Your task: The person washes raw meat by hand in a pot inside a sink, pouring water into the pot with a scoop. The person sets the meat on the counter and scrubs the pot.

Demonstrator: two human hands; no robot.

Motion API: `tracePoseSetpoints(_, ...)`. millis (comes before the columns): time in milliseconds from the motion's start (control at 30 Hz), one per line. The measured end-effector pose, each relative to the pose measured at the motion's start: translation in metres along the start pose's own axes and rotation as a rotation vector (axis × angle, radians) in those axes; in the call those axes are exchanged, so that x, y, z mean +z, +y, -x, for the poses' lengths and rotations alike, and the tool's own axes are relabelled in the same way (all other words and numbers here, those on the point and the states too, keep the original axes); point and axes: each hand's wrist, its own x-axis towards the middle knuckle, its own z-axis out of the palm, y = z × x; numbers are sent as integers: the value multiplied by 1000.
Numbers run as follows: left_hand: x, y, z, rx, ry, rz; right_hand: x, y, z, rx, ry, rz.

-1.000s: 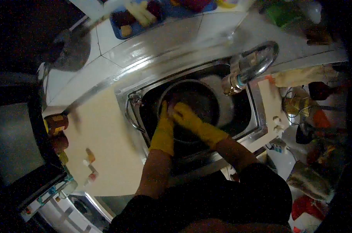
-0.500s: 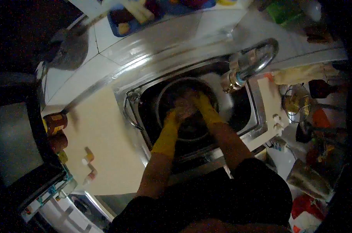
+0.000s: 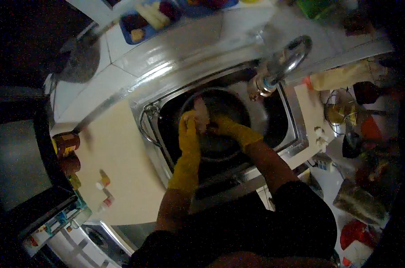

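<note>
My hands wear yellow rubber gloves and are inside a large round basin (image 3: 245, 100) in the steel sink. My left hand (image 3: 189, 127) is closed around a pale pink piece of raw meat (image 3: 201, 110), which stands up out of its fingers. At the lower right of the meat, my right hand (image 3: 227, 127) has its fingers curled in against it. Those fingertips are dark and blurred. The basin's contents are too dim to make out.
A curved faucet (image 3: 296, 56) rises at the sink's back right. Behind the sink lies a blue tray (image 3: 131, 38) with food pieces. Dark jars (image 3: 67, 143) and two small bottles (image 3: 103, 182) stand on the left counter. Utensils and a wire rack (image 3: 338, 107) crowd the right.
The meat has come up and left, now upright in my left hand. My right hand has drawn down toward me. The view has shifted slightly.
</note>
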Motion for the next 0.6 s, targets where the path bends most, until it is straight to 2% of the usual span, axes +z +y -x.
tracePoseSetpoints(33, 3, 2, -7, 492, 51, -409, 7, -1, 5, -42, -53, 21)
tracePoseSetpoints(67, 11, -3, -11, 493, 53, -397, 17, 9, 8, -80, -85, 21)
tracePoseSetpoints(100, 18, -8, -15, 12, -111, 354, 26, 19, 12, -206, -57, -19)
tracePoseSetpoints(133, 23, -20, -19, -489, -274, 1087, 25, 20, 17, -205, -55, -11)
tracePoseSetpoints(167, 31, -34, -22, -486, -274, 1092, 24, 22, 22, -127, -113, -82)
tracePoseSetpoints(233, 46, -66, -25, -347, -490, 358, 28, 56, 23, -45, -174, -154)
tracePoseSetpoints(267, 54, -88, -23, -270, -579, -13, 20, 61, 21, 73, -91, -171)
tracePoseSetpoints(333, 74, -147, -13, -90, -715, -758, -5, 50, 25, 320, 256, -288)
tracePoseSetpoints(367, 79, -167, -6, -118, -730, -870, -19, 34, 29, 399, 430, -361)
tracePoseSetpoints(400, 79, -176, 0, -179, -712, -868, -32, 14, 30, 463, 568, -409)
tracePoseSetpoints(467, 78, -174, 12, -391, -509, -564, -49, -26, 23, 571, 709, -416)
tracePoseSetpoints(533, 73, -159, 14, -547, -345, -216, -50, -34, -3, 616, 683, -330)
tracePoseSetpoints(600, 70, -147, 8, -673, -250, 101, -24, -19, -33, 461, 491, 63)
